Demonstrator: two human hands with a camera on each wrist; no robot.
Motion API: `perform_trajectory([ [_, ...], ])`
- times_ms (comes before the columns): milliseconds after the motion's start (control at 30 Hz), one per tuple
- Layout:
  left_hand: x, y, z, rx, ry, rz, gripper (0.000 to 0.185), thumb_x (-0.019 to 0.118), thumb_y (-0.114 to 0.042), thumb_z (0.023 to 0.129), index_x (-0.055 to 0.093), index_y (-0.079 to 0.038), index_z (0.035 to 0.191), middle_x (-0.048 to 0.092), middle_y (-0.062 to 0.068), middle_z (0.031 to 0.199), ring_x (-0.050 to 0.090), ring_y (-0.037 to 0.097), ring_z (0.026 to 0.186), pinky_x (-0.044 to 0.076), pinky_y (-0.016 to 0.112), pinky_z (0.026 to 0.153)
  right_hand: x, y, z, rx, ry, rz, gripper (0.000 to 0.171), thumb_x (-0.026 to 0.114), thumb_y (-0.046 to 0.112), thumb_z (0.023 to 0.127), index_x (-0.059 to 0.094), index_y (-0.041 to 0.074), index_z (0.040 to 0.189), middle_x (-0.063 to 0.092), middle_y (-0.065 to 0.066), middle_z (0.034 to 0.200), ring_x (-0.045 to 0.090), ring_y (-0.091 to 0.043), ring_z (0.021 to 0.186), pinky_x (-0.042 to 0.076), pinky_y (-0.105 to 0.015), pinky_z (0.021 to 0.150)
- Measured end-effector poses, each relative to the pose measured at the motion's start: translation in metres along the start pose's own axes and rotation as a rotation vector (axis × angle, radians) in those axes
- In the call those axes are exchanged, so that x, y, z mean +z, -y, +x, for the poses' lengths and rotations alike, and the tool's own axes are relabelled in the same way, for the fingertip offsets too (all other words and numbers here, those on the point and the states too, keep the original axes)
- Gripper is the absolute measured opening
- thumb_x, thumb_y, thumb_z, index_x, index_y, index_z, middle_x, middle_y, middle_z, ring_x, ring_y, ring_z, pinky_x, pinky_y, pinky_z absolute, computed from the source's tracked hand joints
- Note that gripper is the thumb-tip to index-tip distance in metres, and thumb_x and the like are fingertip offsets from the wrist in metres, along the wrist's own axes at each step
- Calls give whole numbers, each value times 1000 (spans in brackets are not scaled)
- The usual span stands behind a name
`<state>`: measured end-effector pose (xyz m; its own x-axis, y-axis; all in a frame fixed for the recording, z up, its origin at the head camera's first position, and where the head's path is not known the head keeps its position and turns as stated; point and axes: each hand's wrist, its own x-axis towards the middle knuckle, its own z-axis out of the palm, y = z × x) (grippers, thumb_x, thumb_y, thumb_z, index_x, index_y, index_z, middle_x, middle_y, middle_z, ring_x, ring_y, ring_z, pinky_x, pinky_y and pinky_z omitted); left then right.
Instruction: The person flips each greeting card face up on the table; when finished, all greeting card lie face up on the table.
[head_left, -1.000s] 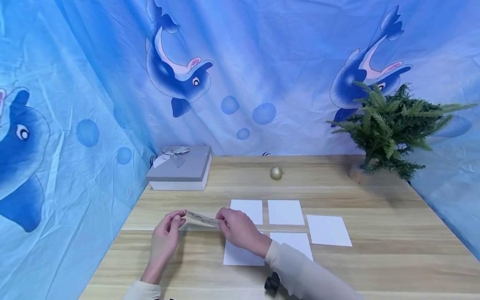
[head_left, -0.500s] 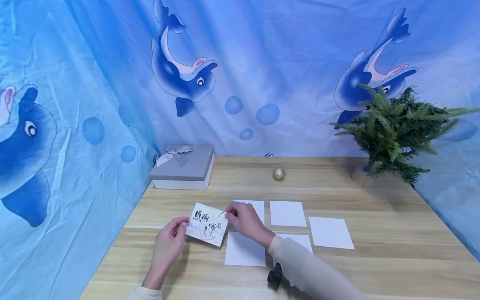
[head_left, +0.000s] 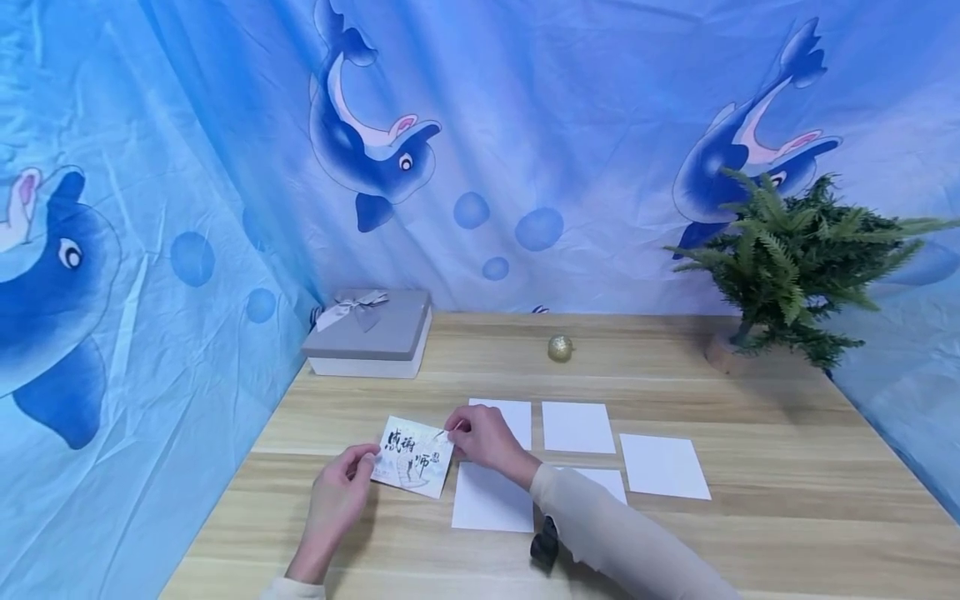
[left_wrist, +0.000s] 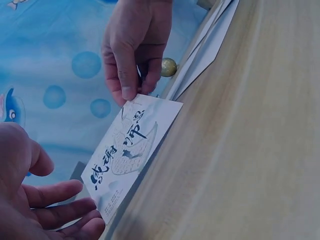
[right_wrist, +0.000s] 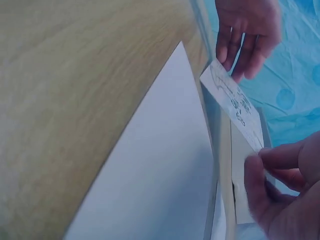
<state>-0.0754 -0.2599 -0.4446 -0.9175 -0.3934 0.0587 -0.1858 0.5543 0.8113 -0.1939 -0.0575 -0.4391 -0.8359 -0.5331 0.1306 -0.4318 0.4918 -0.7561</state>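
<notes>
A printed card (head_left: 414, 457) with dark brush writing lies face up, low over the wooden table (head_left: 750, 533), left of several blank white cards (head_left: 577, 427). My right hand (head_left: 452, 431) pinches its upper right corner; the left wrist view shows the thumb (left_wrist: 127, 90) on top of the card (left_wrist: 131, 147). My left hand (head_left: 365, 460) has relaxed fingers, and its fingertips (left_wrist: 85, 220) touch the card's left edge with the thumb held apart. In the right wrist view the card (right_wrist: 235, 102) stands tilted above a white card (right_wrist: 160, 170), between both hands.
A grey gift box (head_left: 371, 332) with a ribbon stands at the back left. A small gold ball (head_left: 559, 347) sits at the back middle, and a fern plant (head_left: 787, 258) at the back right. A black object (head_left: 544, 543) lies by my right sleeve. Blue dolphin cloth surrounds the table.
The card was edge-on between both hands a second ago. It has turned printed side up and come down toward the table, and the left hand's hold has loosened to a touch.
</notes>
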Motion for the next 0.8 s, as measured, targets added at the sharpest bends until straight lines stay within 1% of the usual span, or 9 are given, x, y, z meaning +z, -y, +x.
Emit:
perform_trajectory([
  [100,0,2,0,1,2,4,29,49,-16,100,66,-4,120,66,18,123,61,31,112,48,48,99,1,-1,3,6,13,-54,6,70,8,87,72,13,86,63,7,75,55,-6,68,46,-20,58],
  [200,1,4,-1,-1,11,3,28,50,-16,100,66,-4,120,64,19,125,60,34,116,46,50,101,2,-2,6,17,32,-76,5,70,7,87,72,12,87,63,7,77,54,-7,71,46,-21,62],
  [367,4,6,-1,-19,33,1,30,49,-17,100,64,-3,122,62,22,127,57,37,119,44,53,102,1,-3,8,48,52,-50,7,66,4,88,71,9,91,63,4,79,56,-9,72,49,-22,63],
  [500,4,7,-2,-36,31,9,31,48,-18,100,64,-4,122,62,21,126,57,35,118,44,53,102,0,-5,6,66,75,-16,11,64,5,90,70,5,99,62,3,82,57,-9,73,50,-23,63],
  [600,4,7,-1,-29,25,18,30,49,-18,99,65,-4,121,63,20,126,58,34,116,45,51,101,-2,-5,6,73,88,-4,14,63,8,91,69,5,103,62,3,84,58,-9,74,50,-23,64],
  [700,3,6,-1,-9,29,29,30,49,-17,100,65,-4,121,63,21,125,59,36,116,45,52,100,-3,-5,6,68,86,4,14,63,8,91,69,5,103,63,3,85,59,-10,75,51,-23,64],
  [800,4,4,-1,-4,38,29,29,50,-17,100,65,-4,122,63,21,126,58,36,116,45,52,100,-3,-6,5,65,90,18,14,65,8,89,70,4,102,65,2,85,59,-10,77,51,-24,67],
])
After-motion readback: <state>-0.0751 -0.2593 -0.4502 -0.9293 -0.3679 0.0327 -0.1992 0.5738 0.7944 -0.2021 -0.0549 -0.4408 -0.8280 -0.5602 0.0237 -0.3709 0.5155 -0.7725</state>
